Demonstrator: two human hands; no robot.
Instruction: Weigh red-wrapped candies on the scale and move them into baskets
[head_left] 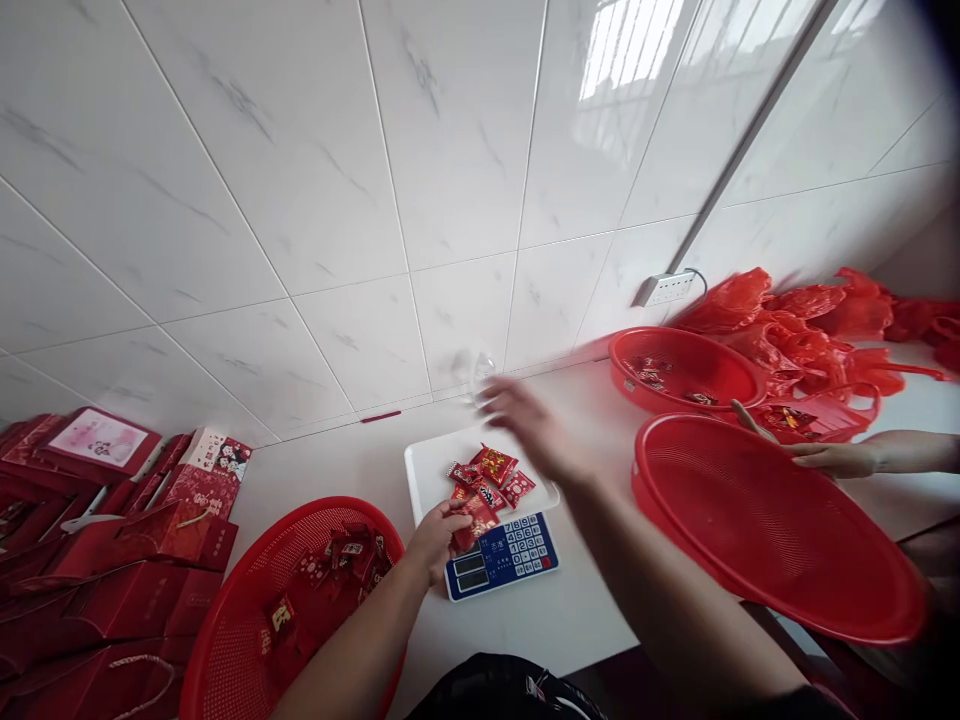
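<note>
A white scale (501,555) with a blue keypad stands on the table in front of me, and several red candy packets (489,474) lie on its platform. My left hand (437,538) is closed on a red packet at the platform's near-left corner. My right hand (529,424) is blurred by motion, fingers stretched out above the far side of the scale, next to a small clear plastic thing (480,368).
A red basket (289,610) with packets sits at my left, beside stacked red gift boxes (112,540). A large red basket (772,520) lies at the right. Another person's hand (832,457) rests behind it. A farther basket (682,368), red plastic bags (795,325) and a power strip (664,288) lie beyond.
</note>
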